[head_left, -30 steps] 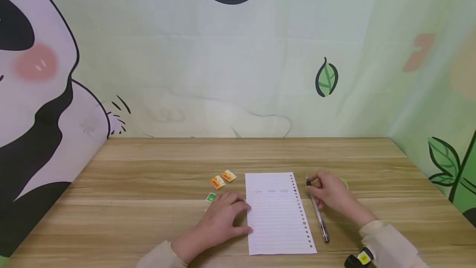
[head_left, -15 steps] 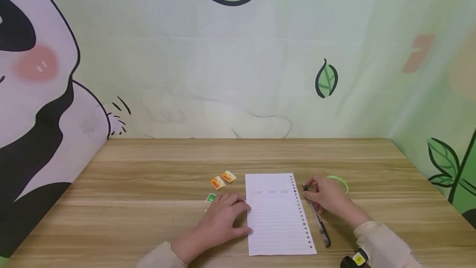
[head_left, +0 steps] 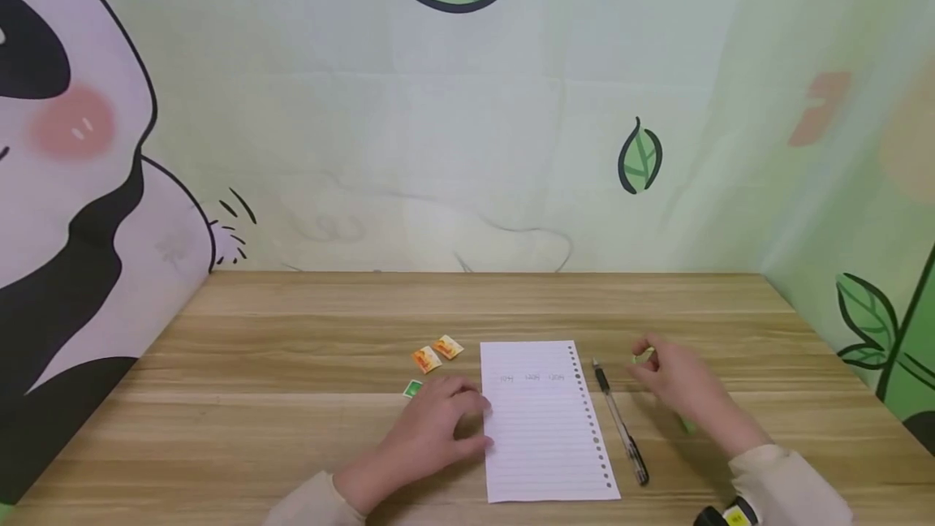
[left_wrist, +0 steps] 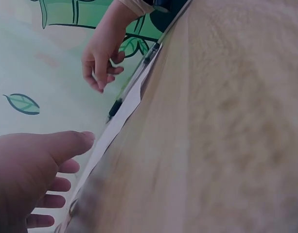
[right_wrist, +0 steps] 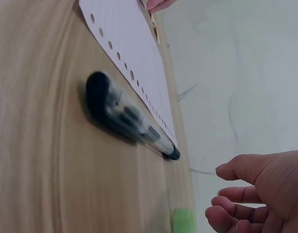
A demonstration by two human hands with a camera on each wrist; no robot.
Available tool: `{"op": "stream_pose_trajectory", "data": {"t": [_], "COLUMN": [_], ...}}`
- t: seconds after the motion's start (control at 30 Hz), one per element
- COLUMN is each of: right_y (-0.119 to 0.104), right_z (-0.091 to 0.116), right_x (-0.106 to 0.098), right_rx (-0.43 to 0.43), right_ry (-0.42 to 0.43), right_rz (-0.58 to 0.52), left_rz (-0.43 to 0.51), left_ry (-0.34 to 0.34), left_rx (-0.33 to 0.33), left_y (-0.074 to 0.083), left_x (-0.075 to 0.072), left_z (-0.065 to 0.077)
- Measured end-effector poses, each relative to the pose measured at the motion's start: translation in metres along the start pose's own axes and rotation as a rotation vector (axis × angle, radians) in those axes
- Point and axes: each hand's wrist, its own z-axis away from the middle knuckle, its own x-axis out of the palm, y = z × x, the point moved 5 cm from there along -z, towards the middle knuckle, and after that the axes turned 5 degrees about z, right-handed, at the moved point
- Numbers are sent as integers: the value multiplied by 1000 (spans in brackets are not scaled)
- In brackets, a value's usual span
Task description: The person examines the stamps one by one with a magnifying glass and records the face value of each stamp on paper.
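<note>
My left hand (head_left: 438, 424) rests at the left edge of a lined, hole-punched sheet of paper (head_left: 548, 437), fingers spread. Faint handwriting runs across the paper's upper part. To its right a black-and-clear pen (head_left: 619, 420) lies on the table, touched by neither hand. My right hand (head_left: 675, 380) is right of the pen, thumb and fingers loosely bent and apart in the right wrist view. Near those fingers is a green object (right_wrist: 184, 221), curved in outline and mostly hidden by the hand in the head view.
Two orange-and-white small squares (head_left: 426, 360) lie left of the paper. A small green card (head_left: 413, 388) is partly covered by my left hand. A printed panda-and-leaf backdrop (head_left: 467, 144) stands behind the wooden table (head_left: 292, 364).
My right hand has let go of the pen, which now lies on the table, and has moved right over the green object. My left hand has stayed nearly still.
</note>
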Motion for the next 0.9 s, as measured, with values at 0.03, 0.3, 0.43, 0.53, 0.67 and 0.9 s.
{"op": "stream_pose_trajectory", "data": {"t": [0.03,0.3,0.43,0.53,0.67,0.9], "right_y": [2,18,23,27,33,39], "right_z": [1,11,13,15,19,27], "right_x": [-3,-17,-19,-20,-18,-10], "right_rx": [3,13,23,36,49,60], "right_ry": [6,35,33,7,-27,-54], "right_rz": [6,67,120,147,157,132], "left_rz": [3,25,54,44,9,12], "left_ry": [23,161,199,221,231,247], "left_rx": [5,-39,-104,-142,-205,-269], "left_y": [-1,-21,-36,-48,-64,-81], "left_x": [-2,-21,-28,-32,-32,-30], "left_z": [-1,-3,-3,-4,-3,-2]}}
